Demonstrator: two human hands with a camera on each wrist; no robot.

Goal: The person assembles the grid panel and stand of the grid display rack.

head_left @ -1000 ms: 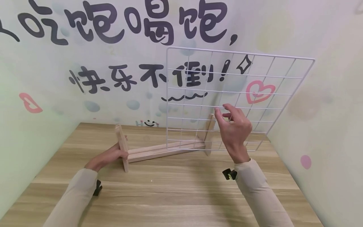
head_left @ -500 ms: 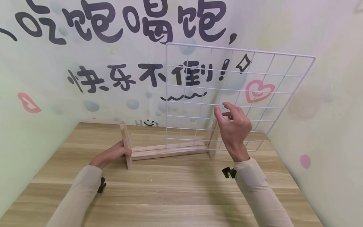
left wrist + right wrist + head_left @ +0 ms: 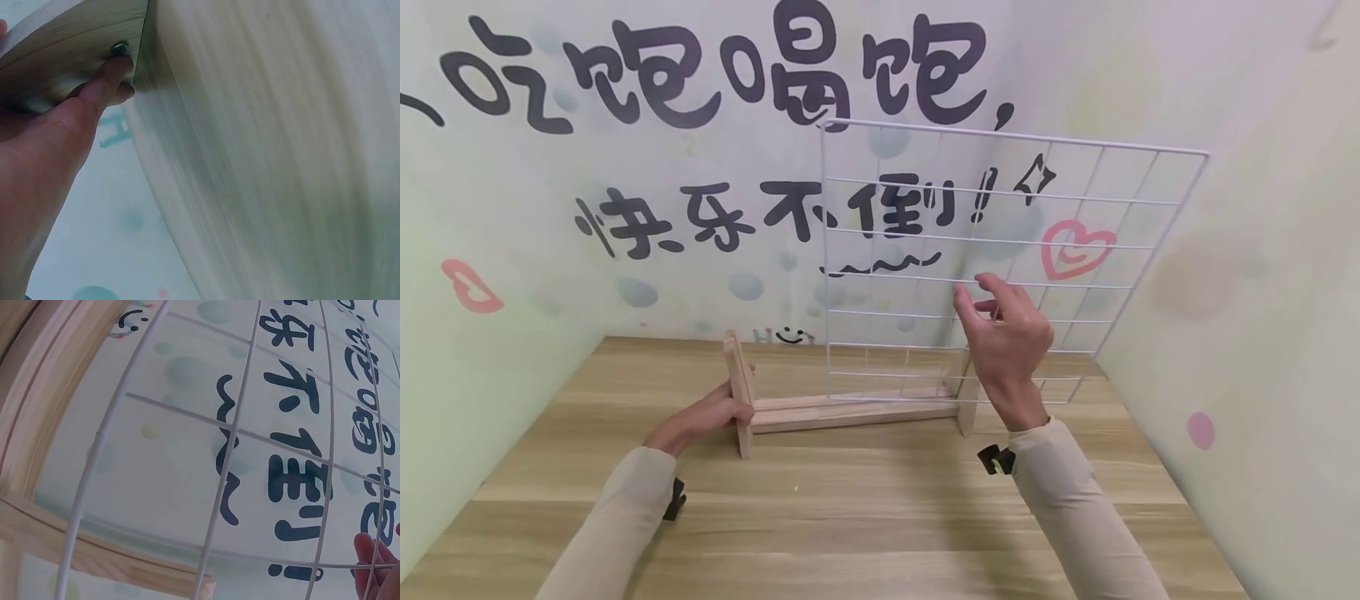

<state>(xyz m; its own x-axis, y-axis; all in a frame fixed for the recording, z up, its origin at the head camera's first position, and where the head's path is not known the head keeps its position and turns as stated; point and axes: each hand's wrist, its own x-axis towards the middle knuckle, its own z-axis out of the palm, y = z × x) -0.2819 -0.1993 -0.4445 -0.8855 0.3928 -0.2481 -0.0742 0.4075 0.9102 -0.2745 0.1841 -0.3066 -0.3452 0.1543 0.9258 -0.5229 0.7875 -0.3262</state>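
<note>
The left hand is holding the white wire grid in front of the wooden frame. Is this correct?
Not the left hand: the right hand holds the white wire grid in front of the wooden frame, as the head view shows. The left grips the frame.

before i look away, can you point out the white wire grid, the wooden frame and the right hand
White wire grid point(image 3: 973, 239): head view, on a wire near its middle.
Wooden frame point(image 3: 857, 417): head view, on the front of its long bar.
Right hand point(image 3: 1011, 337): head view, on the back of the hand.
</note>
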